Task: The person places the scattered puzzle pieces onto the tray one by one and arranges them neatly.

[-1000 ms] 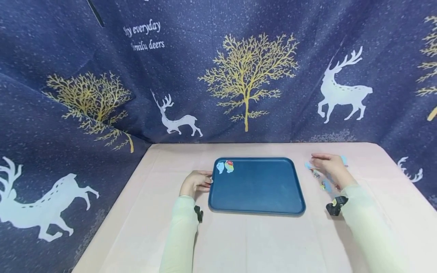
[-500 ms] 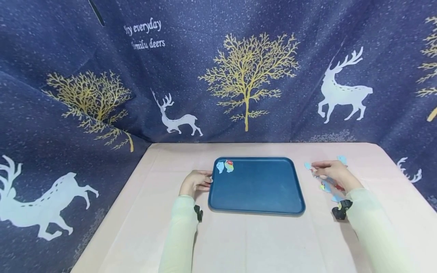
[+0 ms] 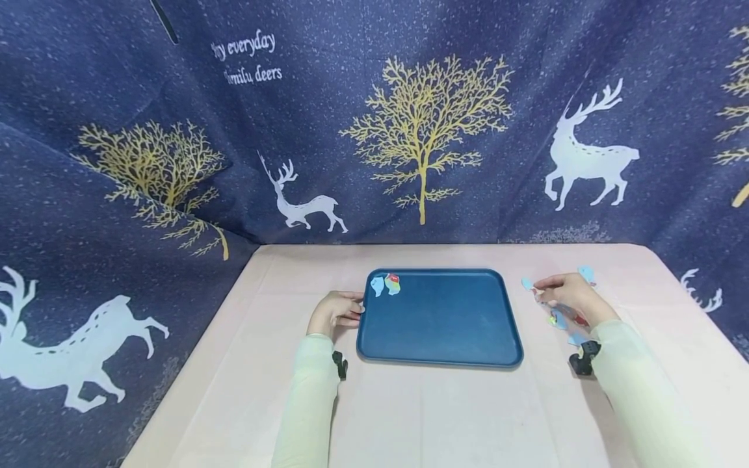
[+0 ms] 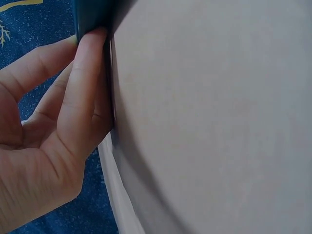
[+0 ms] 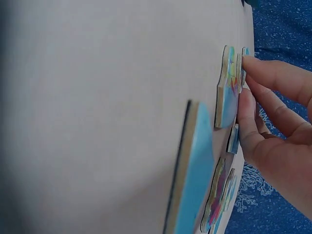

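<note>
My left hand (image 3: 338, 311) grips the left rim of a dark blue tray (image 3: 439, 325), and in the left wrist view its fingertips meet the tray's edge (image 4: 92, 17). Two puzzle pieces lie in the tray's far left corner: a light blue one (image 3: 377, 286) and a red, yellow and blue one (image 3: 393, 284). To the right of the tray, my right hand (image 3: 570, 297) reaches down among loose pieces. Its thumb and fingertips pinch a thin wooden puzzle piece (image 5: 239, 73), mostly hidden by a larger colourful piece (image 5: 226, 92) in front.
Several more flat pieces lie around the right hand, including a light blue piece (image 3: 586, 273) behind it and a blue piece (image 3: 577, 339) near the wrist. A pale cloth covers the table (image 3: 445, 416). A blue curtain (image 3: 468, 214) with deer and trees hangs behind.
My right hand has lowered slightly and drawn a little toward me, its fingertips closing in on a piece. The left hand and the tray have stayed put.
</note>
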Motion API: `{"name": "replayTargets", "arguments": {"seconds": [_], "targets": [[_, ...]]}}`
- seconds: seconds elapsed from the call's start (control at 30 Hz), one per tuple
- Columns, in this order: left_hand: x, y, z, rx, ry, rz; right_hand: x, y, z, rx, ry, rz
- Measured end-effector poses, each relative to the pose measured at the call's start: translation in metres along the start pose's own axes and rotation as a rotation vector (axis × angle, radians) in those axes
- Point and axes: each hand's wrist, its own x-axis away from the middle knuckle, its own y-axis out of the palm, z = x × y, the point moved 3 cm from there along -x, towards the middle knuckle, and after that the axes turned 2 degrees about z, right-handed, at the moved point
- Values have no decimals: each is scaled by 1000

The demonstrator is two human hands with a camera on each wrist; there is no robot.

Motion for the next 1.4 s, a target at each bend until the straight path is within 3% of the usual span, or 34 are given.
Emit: {"name": "replayTargets", "arguments": {"seconds": [0.4, 0.57, 1.1, 1.4], "targets": [[1, 1, 0, -5, 16, -11, 0, 0, -3, 0, -54, 44], [1, 1, 1, -2, 17, -9, 1, 0, -6, -91, -81, 33], [-2, 2, -3, 17, 47, -9, -5, 12, -19, -390, -47, 36], [-3, 0, -3, 7, 43, -3, -12, 16, -41, -404, -127, 76]]}}
